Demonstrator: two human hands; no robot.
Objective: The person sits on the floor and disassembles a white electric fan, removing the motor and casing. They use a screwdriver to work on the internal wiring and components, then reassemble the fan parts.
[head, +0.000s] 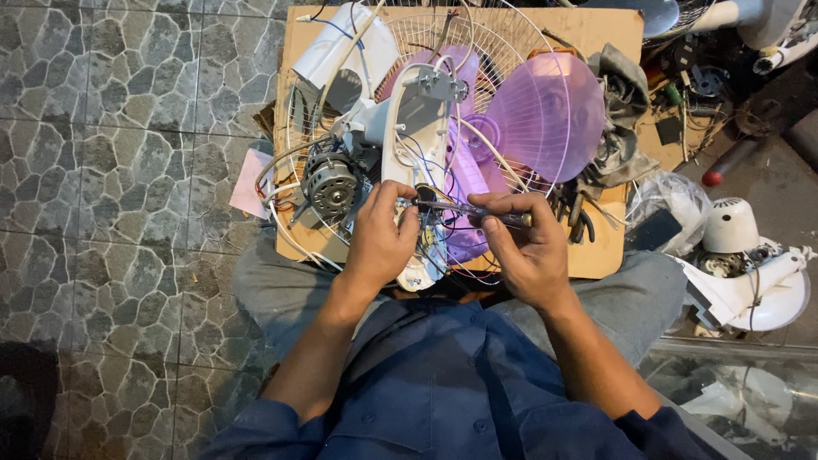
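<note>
The motor [331, 183] lies left of the fan blade [545, 115], on cardboard [596, 34].

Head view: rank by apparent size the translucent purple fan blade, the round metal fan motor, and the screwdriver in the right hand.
1. Translucent purple fan blade, clearly largest.
2. Round metal fan motor.
3. Screwdriver, longer than the motor is wide but thin, and partly hidden by the right hand, so ranks 2 and 3 are uncertain.
</note>
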